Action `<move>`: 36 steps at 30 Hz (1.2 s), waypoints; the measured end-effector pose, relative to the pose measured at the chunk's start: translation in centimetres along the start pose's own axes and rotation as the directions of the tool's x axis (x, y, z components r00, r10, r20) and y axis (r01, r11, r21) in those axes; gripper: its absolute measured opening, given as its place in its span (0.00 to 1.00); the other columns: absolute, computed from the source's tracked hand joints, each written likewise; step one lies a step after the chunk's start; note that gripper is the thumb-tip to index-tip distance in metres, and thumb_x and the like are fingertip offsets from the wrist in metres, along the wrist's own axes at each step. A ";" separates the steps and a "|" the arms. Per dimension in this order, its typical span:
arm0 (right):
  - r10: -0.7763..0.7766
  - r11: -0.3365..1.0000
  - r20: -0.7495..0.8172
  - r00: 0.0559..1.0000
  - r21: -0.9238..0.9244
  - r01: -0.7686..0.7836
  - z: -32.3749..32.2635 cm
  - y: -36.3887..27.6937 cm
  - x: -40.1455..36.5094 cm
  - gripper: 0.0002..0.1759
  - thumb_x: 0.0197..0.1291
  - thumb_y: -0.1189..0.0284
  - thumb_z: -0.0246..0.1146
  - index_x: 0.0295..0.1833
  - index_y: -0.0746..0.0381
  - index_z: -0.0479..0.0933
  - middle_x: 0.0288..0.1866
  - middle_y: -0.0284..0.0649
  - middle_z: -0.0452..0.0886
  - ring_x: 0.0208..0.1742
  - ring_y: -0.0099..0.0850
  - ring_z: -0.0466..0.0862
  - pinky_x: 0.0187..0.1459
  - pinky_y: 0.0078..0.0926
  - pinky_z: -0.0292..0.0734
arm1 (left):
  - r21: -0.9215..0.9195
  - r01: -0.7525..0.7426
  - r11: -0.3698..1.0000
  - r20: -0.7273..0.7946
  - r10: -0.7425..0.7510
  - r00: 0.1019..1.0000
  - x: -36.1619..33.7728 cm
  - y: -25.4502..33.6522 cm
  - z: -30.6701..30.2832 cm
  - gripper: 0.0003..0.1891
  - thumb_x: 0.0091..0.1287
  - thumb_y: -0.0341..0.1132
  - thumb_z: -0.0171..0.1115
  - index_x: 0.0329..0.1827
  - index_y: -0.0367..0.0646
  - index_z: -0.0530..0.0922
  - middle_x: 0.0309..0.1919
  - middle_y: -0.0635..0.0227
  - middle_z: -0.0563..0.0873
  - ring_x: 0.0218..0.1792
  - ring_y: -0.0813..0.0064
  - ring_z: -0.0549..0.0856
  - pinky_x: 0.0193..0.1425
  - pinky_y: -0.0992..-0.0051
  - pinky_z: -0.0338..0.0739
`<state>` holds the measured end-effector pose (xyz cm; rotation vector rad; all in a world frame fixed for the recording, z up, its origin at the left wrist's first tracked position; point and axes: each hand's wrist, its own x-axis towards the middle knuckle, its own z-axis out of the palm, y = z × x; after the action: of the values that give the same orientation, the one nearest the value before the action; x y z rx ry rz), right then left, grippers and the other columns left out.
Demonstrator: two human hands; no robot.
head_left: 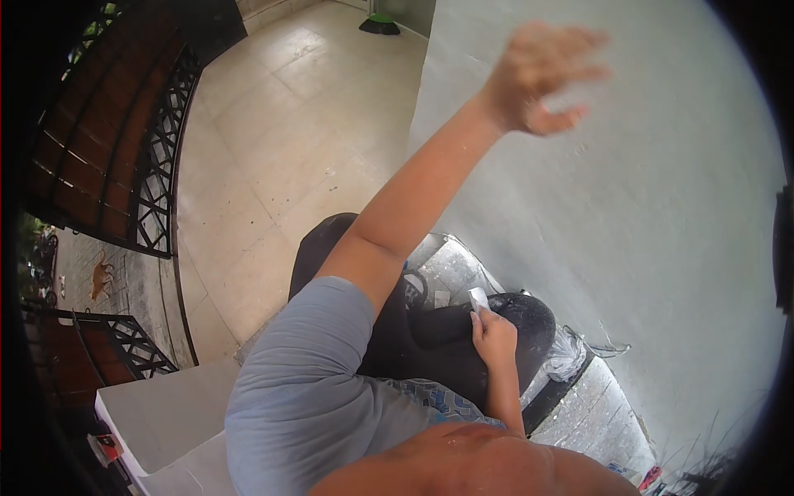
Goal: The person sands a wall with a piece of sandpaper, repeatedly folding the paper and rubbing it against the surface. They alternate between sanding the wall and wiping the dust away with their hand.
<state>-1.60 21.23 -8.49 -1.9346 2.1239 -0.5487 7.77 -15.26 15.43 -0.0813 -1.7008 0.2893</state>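
Note:
My left arm reaches up across the view in a grey sleeve. At its end my left hand (546,74) is in front of the grey-white wall (662,207), overlapping it here. Its fingers are spread apart, slightly smeared by motion, and nothing shows in them. Lower down, my right hand (496,337) is closed around a small flat white piece (477,298), held near my dark-trousered knee (529,321). Part of the piece is hidden inside the fingers, and I cannot tell exactly what it is.
A white-spattered surface (579,417) lies beside the wall, with a crumpled clear plastic bag (566,355) on it. Pale floor tiles (289,124) stretch ahead to a green-topped broom head (380,25). At left are a metal gate (107,140), a brown animal (101,277) outside and a white ledge (165,413).

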 end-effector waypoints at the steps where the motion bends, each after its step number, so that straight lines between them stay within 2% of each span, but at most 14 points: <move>1: 0.002 1.000 -0.001 1.000 0.007 -0.002 0.0 0.0 -0.1 0.12 0.68 0.64 0.63 0.39 0.62 0.82 0.30 0.51 0.83 0.33 0.53 0.85 0.35 0.49 0.78 | 0.021 0.154 0.988 -0.159 -0.149 0.976 -1.6 -1.6 0.7 0.39 0.64 0.53 0.69 0.78 0.51 0.67 0.83 0.50 0.56 0.83 0.57 0.57 0.82 0.51 0.53; 3: 0.010 1.000 -0.001 1.000 0.018 -0.010 -0.1 0.1 -0.3 0.12 0.68 0.63 0.63 0.38 0.61 0.81 0.31 0.51 0.84 0.34 0.54 0.85 0.36 0.50 0.78 | -0.094 0.574 0.813 -0.457 -0.548 0.701 -3.3 -3.1 1.2 0.42 0.71 0.48 0.61 0.83 0.46 0.51 0.84 0.45 0.43 0.84 0.49 0.45 0.83 0.47 0.45; 5: 0.000 1.000 0.010 1.000 0.017 0.000 -0.3 0.1 -0.2 0.12 0.68 0.64 0.63 0.38 0.61 0.81 0.31 0.51 0.84 0.35 0.54 0.85 0.37 0.50 0.78 | -0.217 0.928 0.304 -0.529 -0.835 0.150 -4.9 -4.6 1.5 0.50 0.77 0.52 0.56 0.86 0.45 0.31 0.84 0.42 0.26 0.85 0.47 0.30 0.82 0.38 0.30; 8: -0.009 1.000 0.014 1.000 -0.009 0.009 0.4 0.5 0.0 0.11 0.67 0.65 0.64 0.39 0.61 0.81 0.32 0.51 0.84 0.35 0.53 0.85 0.38 0.50 0.79 | 0.351 0.765 0.540 -0.017 -0.813 0.582 -5.8 -0.9 3.8 0.52 0.76 0.54 0.58 0.86 0.47 0.29 0.83 0.43 0.24 0.85 0.48 0.29 0.80 0.33 0.29; 12: 0.018 1.000 0.031 0.999 0.017 -0.019 0.0 0.0 0.5 0.10 0.67 0.64 0.63 0.42 0.60 0.83 0.34 0.50 0.85 0.37 0.52 0.86 0.39 0.49 0.80 | 0.333 0.283 0.899 0.350 -0.397 0.849 -1.0 5.5 4.2 0.49 0.68 0.50 0.67 0.87 0.56 0.47 0.86 0.52 0.34 0.85 0.46 0.37 0.81 0.33 0.37; 14: 0.007 0.999 0.036 0.999 0.033 -0.009 -0.2 0.0 0.2 0.11 0.68 0.64 0.62 0.45 0.60 0.83 0.36 0.49 0.86 0.38 0.51 0.86 0.39 0.48 0.80 | -0.132 0.273 0.953 0.515 -0.170 0.840 0.9 7.2 3.5 0.46 0.66 0.46 0.69 0.86 0.57 0.54 0.86 0.55 0.47 0.85 0.44 0.45 0.81 0.35 0.41; 18: -0.003 0.992 -0.021 1.000 0.123 0.005 -0.3 0.5 -0.6 0.11 0.67 0.64 0.64 0.45 0.59 0.85 0.37 0.47 0.86 0.39 0.50 0.86 0.40 0.46 0.80 | -0.375 0.159 0.913 0.468 0.039 0.883 1.2 7.4 3.3 0.40 0.63 0.39 0.68 0.81 0.55 0.65 0.81 0.56 0.65 0.81 0.47 0.61 0.80 0.39 0.49; 20: -0.032 0.986 -0.058 0.998 0.160 0.041 -0.4 0.9 -1.0 0.11 0.68 0.64 0.63 0.45 0.59 0.86 0.38 0.46 0.87 0.40 0.49 0.86 0.40 0.45 0.81 | -0.060 0.033 0.998 0.143 -0.024 0.989 0.2 6.3 3.5 0.36 0.64 0.40 0.66 0.78 0.54 0.70 0.79 0.54 0.69 0.79 0.54 0.68 0.79 0.39 0.53; 26: -0.046 0.982 -0.031 0.998 0.184 0.051 -0.9 1.5 -1.6 0.12 0.69 0.64 0.62 0.49 0.56 0.87 0.42 0.44 0.88 0.41 0.47 0.87 0.43 0.44 0.82 | 0.412 0.402 0.818 0.142 -0.494 0.858 -18.3 -2.1 2.1 0.47 0.73 0.54 0.59 0.85 0.46 0.44 0.82 0.36 0.38 0.81 0.34 0.47 0.81 0.39 0.45; 28: -0.057 0.981 -0.040 0.998 0.183 0.063 -0.8 1.8 -1.6 0.12 0.69 0.64 0.62 0.49 0.56 0.87 0.42 0.44 0.88 0.42 0.47 0.88 0.43 0.44 0.83 | 0.415 0.633 0.653 0.218 -0.747 0.628 -20.4 -1.6 1.3 0.50 0.75 0.58 0.56 0.86 0.46 0.34 0.81 0.32 0.28 0.81 0.28 0.40 0.81 0.37 0.39; 30: -0.053 0.982 -0.018 0.998 0.178 0.056 -0.9 1.7 -1.3 0.12 0.69 0.64 0.62 0.49 0.57 0.87 0.43 0.44 0.88 0.42 0.47 0.88 0.43 0.44 0.83 | 0.394 0.862 0.318 0.242 -0.941 0.237 -18.9 0.7 1.2 0.53 0.76 0.61 0.52 0.84 0.48 0.23 0.78 0.31 0.19 0.80 0.24 0.32 0.81 0.35 0.31; 32: -0.054 0.984 -0.001 0.999 0.170 0.053 -1.0 1.6 -1.0 0.12 0.69 0.64 0.61 0.49 0.57 0.87 0.43 0.44 0.88 0.42 0.47 0.88 0.43 0.44 0.83 | 0.291 0.780 0.555 0.188 -0.832 0.522 -19.7 0.8 3.5 0.55 0.74 0.65 0.53 0.85 0.52 0.24 0.79 0.33 0.19 0.79 0.25 0.26 0.78 0.29 0.28; 34: -0.045 0.985 0.007 0.999 0.167 0.044 -0.7 1.6 -0.9 0.12 0.69 0.64 0.62 0.49 0.57 0.87 0.43 0.45 0.88 0.42 0.47 0.88 0.43 0.44 0.83 | 0.259 0.283 0.923 0.402 -0.370 0.837 -17.1 5.5 5.6 0.54 0.71 0.67 0.56 0.87 0.59 0.32 0.79 0.33 0.19 0.80 0.28 0.25 0.75 0.26 0.24; 36: -0.032 0.983 -0.009 0.999 0.183 0.034 -0.5 1.4 -0.8 0.11 0.67 0.64 0.64 0.47 0.57 0.87 0.43 0.46 0.88 0.43 0.48 0.87 0.43 0.44 0.82 | -0.019 0.020 1.000 0.761 0.002 0.649 -16.9 11.2 7.0 0.47 0.66 0.63 0.65 0.86 0.75 0.50 0.86 0.60 0.36 0.85 0.52 0.34 0.76 0.27 0.22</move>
<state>-3.01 22.20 -8.67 -1.8717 1.9716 -0.7298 2.24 -9.21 -4.36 0.0438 -2.5614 0.3160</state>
